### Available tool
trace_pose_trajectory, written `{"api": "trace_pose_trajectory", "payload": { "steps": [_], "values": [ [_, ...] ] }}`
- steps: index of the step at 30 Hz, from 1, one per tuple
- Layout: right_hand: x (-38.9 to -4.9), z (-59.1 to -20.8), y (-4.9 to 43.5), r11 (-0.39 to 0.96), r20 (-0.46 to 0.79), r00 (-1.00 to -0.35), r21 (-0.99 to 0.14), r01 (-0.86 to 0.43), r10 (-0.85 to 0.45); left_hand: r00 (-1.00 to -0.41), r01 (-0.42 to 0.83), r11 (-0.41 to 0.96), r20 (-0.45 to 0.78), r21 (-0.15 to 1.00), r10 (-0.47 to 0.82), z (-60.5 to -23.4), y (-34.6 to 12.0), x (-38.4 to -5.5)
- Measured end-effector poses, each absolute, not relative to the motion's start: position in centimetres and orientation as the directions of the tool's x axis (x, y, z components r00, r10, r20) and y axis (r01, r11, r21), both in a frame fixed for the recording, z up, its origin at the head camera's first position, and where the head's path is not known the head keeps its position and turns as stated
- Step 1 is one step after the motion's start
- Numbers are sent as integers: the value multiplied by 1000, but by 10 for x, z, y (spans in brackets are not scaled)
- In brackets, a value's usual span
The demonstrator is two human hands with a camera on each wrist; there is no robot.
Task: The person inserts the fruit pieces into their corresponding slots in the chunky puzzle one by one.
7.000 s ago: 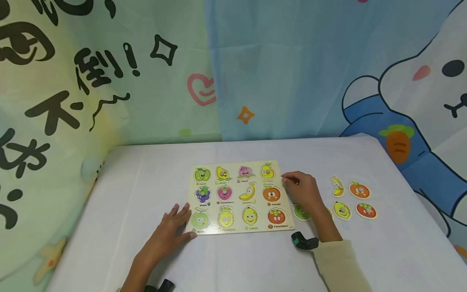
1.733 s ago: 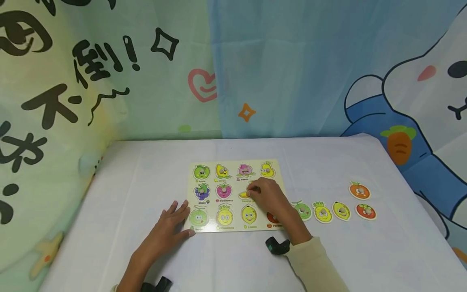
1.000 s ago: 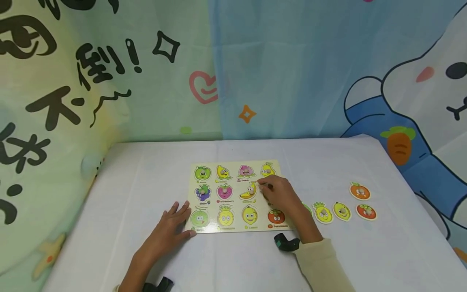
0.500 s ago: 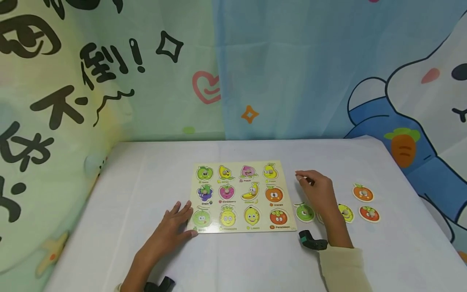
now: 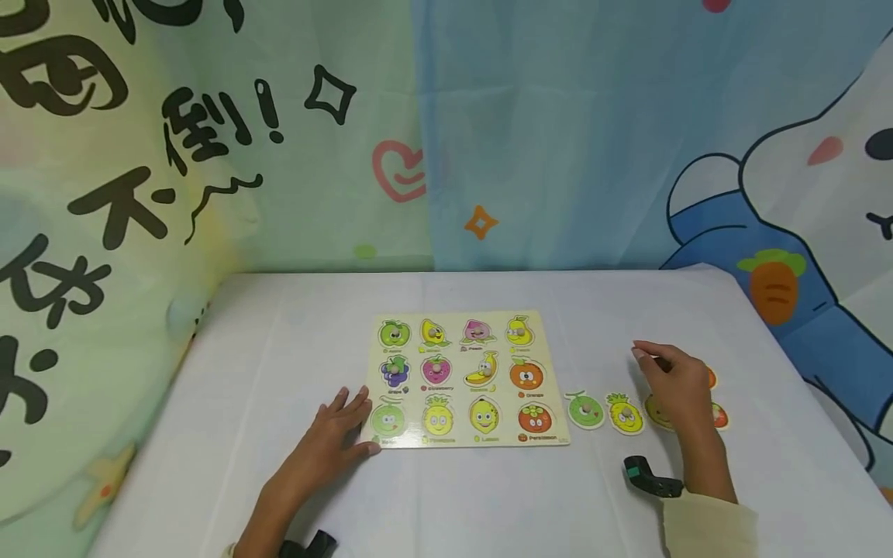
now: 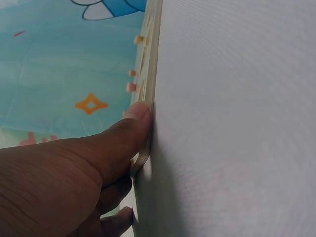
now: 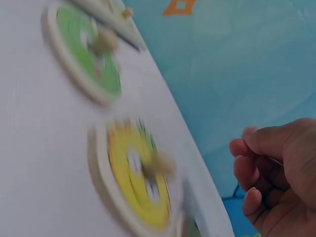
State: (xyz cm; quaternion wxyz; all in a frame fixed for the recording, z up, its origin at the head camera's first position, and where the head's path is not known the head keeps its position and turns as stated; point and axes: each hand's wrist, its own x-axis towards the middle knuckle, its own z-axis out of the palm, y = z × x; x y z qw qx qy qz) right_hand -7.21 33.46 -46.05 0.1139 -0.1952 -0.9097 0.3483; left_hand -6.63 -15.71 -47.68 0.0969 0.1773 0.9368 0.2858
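A flat fruit puzzle board (image 5: pixel 412 418) lies on the table. My left hand (image 5: pixel 324 446) rests at its lower left corner, fingers extended; the left wrist view shows the thumb (image 6: pixel 133 123) against the board's edge. The banana piece (image 5: pixel 481 370) sits in the board. Right of the board, my right hand (image 5: pixel 677 387) hovers over loose knobbed pieces, fingers bent and nothing visible between them. Below it are the lemon piece (image 5: pixel 656 413), the orange piece (image 5: pixel 711 377) and the persimmon piece (image 5: pixel 720 417), all partly covered. The melon piece (image 5: pixel 584 411) and pineapple piece (image 5: pixel 625 416) lie uncovered.
A white cloth covers the table (image 5: pixel 488 504). Behind it hangs a printed curtain (image 5: pixel 544 155) with a cartoon rabbit. Black wrist devices are worn on both arms, one of them (image 5: pixel 652 479) beside my right wrist. Several knobbed pieces fill the board's top row.
The loose banana piece went from the right side into the board, and my right hand let go. That hand has since moved right, over the loose pieces. My left hand stayed put.
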Motion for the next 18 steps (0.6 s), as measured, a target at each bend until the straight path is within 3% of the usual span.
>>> {"api": "trace_pose_trajectory", "payload": {
  "steps": [10,18],
  "values": [
    [-57,-467,384,545,-42,-775,-687,480,631,-919,274,784,-88,557,384,-476,-158,-66],
    [-56,-471,412,548,-79,-760,-645,532,645,-917,273,777,-91,567,389,-479,-159,-67]
  ]
}}
